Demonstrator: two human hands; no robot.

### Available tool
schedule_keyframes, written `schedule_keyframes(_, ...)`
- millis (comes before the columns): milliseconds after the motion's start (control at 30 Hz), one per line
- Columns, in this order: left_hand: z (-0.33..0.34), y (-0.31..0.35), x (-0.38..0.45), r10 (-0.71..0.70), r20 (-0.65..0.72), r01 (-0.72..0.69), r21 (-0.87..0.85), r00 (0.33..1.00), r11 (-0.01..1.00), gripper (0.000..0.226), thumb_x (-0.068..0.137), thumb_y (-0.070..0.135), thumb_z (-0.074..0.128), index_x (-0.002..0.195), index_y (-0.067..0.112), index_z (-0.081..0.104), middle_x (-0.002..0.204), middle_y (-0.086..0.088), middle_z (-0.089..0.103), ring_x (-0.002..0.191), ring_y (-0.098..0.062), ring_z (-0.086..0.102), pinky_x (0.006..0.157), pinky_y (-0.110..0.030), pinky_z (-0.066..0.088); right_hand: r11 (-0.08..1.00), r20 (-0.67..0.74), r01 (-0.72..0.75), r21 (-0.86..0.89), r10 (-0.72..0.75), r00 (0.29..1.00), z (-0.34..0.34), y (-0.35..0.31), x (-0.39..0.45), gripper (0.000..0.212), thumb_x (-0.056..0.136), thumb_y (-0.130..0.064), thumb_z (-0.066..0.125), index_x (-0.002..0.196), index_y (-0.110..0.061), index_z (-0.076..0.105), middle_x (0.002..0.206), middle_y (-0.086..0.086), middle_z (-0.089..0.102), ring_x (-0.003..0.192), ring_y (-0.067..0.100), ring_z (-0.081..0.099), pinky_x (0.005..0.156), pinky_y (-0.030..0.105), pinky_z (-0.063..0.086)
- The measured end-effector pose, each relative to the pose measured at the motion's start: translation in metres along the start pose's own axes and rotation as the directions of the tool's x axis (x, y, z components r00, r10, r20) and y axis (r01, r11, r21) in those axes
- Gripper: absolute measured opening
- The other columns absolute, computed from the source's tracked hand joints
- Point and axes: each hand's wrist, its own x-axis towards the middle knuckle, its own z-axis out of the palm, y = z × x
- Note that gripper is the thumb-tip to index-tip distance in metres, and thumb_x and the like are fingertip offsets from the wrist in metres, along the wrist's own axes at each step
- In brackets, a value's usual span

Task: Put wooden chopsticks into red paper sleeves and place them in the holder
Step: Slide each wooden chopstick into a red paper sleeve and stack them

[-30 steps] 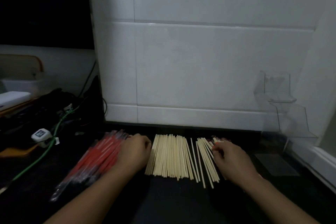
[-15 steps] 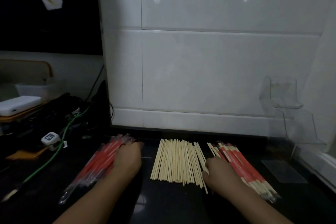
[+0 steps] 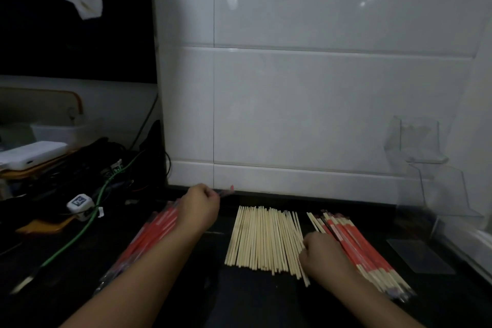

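The left hand [image 3: 198, 209] is curling its fingers around one red paper sleeve [image 3: 226, 192], whose tip is projecting past the knuckles toward the tiled wall. The hand is hovering over the far end of the stack of empty red sleeves [image 3: 149, 237] lying on the black countertop [image 3: 255, 301]. The right hand [image 3: 323, 258] is resting with curled fingers at the right edge of the row of bare wooden chopsticks [image 3: 263, 239]; whether it is pinching a chopstick cannot be told from this view. Just right of that hand, a pile of already sleeved chopsticks [image 3: 359, 245] is lying on the counter. The clear acrylic holder [image 3: 436, 176] is standing well apart at the far right, apparently empty.

Handling judgement: the sleeve is light, thin and easily creased, so it is best held lightly near its open mouth. The chopsticks are light, stiff and smooth, inclined to roll; a pair is best pinched near one end and kept parallel for insertion.
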Motion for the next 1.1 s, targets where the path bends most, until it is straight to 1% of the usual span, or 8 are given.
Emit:
schedule_keyframes(200, -0.011, 0.039, -0.024, 0.218, 0.090, -0.200, -0.178, 0.972, 0.964, 0.017, 0.102, 0.035, 0.041, 0.102, 0.029, 0.057, 0.073, 0.003, 0.061, 0.066, -0.016, 0.057, 0.057, -0.030, 0.041, 0.978, -0.147, 0.071, 0.199, -0.042, 0.988, -0.015, 0.000, -0.006, 0.021, 0.094, -0.013, 0.052, 0.108, -0.022, 0.065, 0.097, -0.002, 0.066, 0.076, 0.006, 0.060, 0.061, 0.018, 0.045)
schedule_keyframes(300, -0.010, 0.053, -0.034, 0.317, 0.086, -0.300, -0.172, 0.944, 0.938, 0.025, 0.102, 0.043, 0.042, 0.097, 0.024, 0.059, 0.078, 0.002, 0.064, 0.071, -0.012, 0.059, 0.061, -0.033, 0.046, 0.896, -0.301, 0.131, 0.423, 0.002, 0.954, -0.042, -0.003, -0.008, 0.015, 0.094, -0.013, 0.055, 0.099, -0.021, 0.067, 0.086, -0.001, 0.065, 0.067, 0.004, 0.054, 0.055, 0.015, 0.037)
schedule_keyframes(433, -0.001, 0.064, -0.036, 0.315, 0.112, -0.263, -0.335, 0.943, 0.905, 0.015, 0.101, 0.029, 0.050, 0.099, 0.021, 0.062, 0.086, 0.001, 0.065, 0.079, -0.014, 0.063, 0.073, -0.034, 0.054, 0.472, -0.233, 0.114, 0.874, 0.201, 0.951, -0.088, -0.015, -0.004, 0.013, 0.095, -0.006, 0.056, 0.097, -0.009, 0.068, 0.070, 0.010, 0.064, 0.057, 0.014, 0.057, 0.054, 0.024, 0.048)
schedule_keyframes(533, 0.004, 0.075, -0.040, 0.259, 0.162, -0.141, -0.517, 0.952, 0.844, 0.019, 0.103, 0.020, 0.046, 0.116, 0.020, 0.060, 0.092, -0.004, 0.066, 0.080, -0.015, 0.064, 0.069, -0.022, 0.053, 0.163, -0.232, 0.203, 0.965, 0.179, 0.956, -0.125, -0.027, -0.002, 0.009, 0.092, -0.006, 0.062, 0.088, -0.001, 0.069, 0.063, 0.012, 0.064, 0.054, 0.016, 0.061, 0.053, 0.023, 0.051)
schedule_keyframes(600, 0.007, 0.080, -0.041, 0.240, 0.156, -0.113, -0.565, 0.958, 0.817, 0.023, 0.104, 0.018, 0.043, 0.122, 0.024, 0.056, 0.089, -0.003, 0.064, 0.075, -0.012, 0.061, 0.065, -0.019, 0.051, 0.053, -0.264, 0.260, 0.964, 0.123, 0.957, -0.142, -0.032, 0.001, 0.006, 0.087, -0.004, 0.067, 0.088, 0.002, 0.069, 0.063, 0.010, 0.066, 0.058, 0.020, 0.065, 0.058, 0.023, 0.055)
schedule_keyframes(733, 0.011, 0.086, -0.041, 0.272, 0.103, -0.169, -0.562, 0.957, 0.809, 0.021, 0.105, 0.025, 0.039, 0.121, 0.028, 0.053, 0.080, 0.003, 0.055, 0.065, -0.005, 0.048, 0.061, -0.024, 0.042, 0.145, -0.386, 0.378, 0.914, 0.033, 0.922, -0.163, -0.038, 0.001, 0.009, 0.082, -0.002, 0.073, 0.090, 0.001, 0.071, 0.077, 0.007, 0.073, 0.067, 0.023, 0.070, 0.068, 0.026, 0.057)
schedule_keyframes(900, 0.008, 0.085, -0.046, 0.368, 0.064, -0.263, -0.589, 0.928, 0.764, 0.018, 0.102, 0.039, 0.044, 0.101, 0.026, 0.057, 0.062, 0.003, 0.043, 0.052, -0.007, 0.038, 0.053, -0.027, 0.033, 0.402, -0.587, 0.520, 0.754, 0.056, 0.808, -0.171, -0.040, 0.002, 0.013, 0.094, -0.013, 0.063, 0.082, -0.010, 0.066, 0.058, 0.007, 0.067, 0.051, 0.020, 0.063, 0.059, 0.033, 0.056)
schedule_keyframes(1100, 0.000, 0.083, -0.046, 0.381, 0.083, -0.265, -0.585, 0.921, 0.766, 0.022, 0.101, 0.024, 0.052, 0.092, 0.033, 0.070, 0.080, 0.008, 0.065, 0.070, -0.006, 0.057, 0.065, -0.022, 0.050, 0.303, -0.640, 0.575, 0.760, 0.189, 0.745, -0.181, -0.038, 0.006, 0.018, 0.100, -0.014, 0.054, 0.085, -0.006, 0.061, 0.060, 0.004, 0.064, 0.057, 0.022, 0.066, 0.056, 0.030, 0.057)
